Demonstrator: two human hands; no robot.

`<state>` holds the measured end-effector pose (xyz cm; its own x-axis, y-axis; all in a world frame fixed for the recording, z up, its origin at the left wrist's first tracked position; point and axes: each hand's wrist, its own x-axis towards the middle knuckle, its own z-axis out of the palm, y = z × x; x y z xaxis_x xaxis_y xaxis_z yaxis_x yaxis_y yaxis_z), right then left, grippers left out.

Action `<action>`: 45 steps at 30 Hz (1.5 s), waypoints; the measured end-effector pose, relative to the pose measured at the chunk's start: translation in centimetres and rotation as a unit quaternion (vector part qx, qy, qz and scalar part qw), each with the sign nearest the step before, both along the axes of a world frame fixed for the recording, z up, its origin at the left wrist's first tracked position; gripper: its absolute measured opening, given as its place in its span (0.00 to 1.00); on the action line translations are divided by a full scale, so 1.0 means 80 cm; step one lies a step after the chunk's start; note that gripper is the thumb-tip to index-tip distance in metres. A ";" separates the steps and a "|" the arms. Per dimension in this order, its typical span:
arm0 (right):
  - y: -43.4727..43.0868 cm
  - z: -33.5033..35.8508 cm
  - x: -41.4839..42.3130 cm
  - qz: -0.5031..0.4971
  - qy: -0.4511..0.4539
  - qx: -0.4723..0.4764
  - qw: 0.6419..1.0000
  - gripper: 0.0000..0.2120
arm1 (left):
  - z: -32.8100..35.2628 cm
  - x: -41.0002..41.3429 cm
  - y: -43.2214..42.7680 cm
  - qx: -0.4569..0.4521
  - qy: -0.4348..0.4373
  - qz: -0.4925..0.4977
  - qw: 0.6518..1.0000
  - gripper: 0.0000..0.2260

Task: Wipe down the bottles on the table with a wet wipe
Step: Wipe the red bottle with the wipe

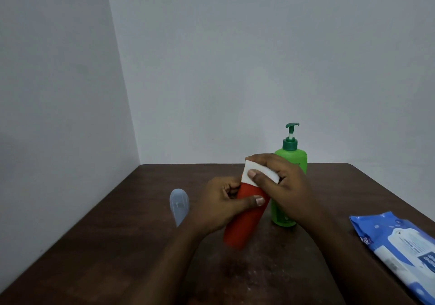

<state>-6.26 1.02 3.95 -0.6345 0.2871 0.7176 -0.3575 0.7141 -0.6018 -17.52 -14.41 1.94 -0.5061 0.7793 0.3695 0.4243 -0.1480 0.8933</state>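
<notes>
A red bottle (244, 222) leans tilted above the middle of the dark wooden table (94, 245). My left hand (219, 205) grips its upper body, thumb across the front. My right hand (282, 184) holds a folded white wet wipe (259, 174) over the bottle's top end, fingers curled over it and thumb pressing on the front. A green pump bottle (292, 161) stands upright just behind my right hand, partly hidden by it. A pale blue translucent bottle (179, 205) stands left of my left hand.
A blue pack of wet wipes (400, 248) lies near the table's right edge. Grey walls close in behind and on the left, meeting at a corner past the table's far left end.
</notes>
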 end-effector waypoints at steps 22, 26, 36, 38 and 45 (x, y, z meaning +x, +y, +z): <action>0.009 0.006 0.005 0.067 0.021 -0.084 0.994 0.13 | 0.007 -0.001 -0.004 0.022 -0.036 0.009 0.999 0.14; -0.001 -0.001 0.002 0.049 0.009 -0.060 0.997 0.14 | 0.000 0.010 0.003 0.008 -0.037 -0.026 0.999 0.12; 0.005 0.010 0.010 0.037 0.042 -0.142 0.988 0.10 | 0.012 -0.001 -0.007 0.055 -0.061 0.014 0.997 0.14; 0.001 0.009 0.004 0.042 0.055 -0.215 0.974 0.09 | 0.016 0.000 -0.008 0.081 -0.079 0.020 0.993 0.15; -0.021 -0.006 -0.023 0.223 0.092 -0.676 0.697 0.15 | 0.023 -0.003 -0.009 0.181 -0.118 0.096 0.972 0.15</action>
<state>-8.12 -0.69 3.50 -0.8095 0.5836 0.0647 -0.5230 -0.6665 -0.5313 -17.78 -15.14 3.77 -0.7332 0.5026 0.4580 0.2648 -0.4093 0.8731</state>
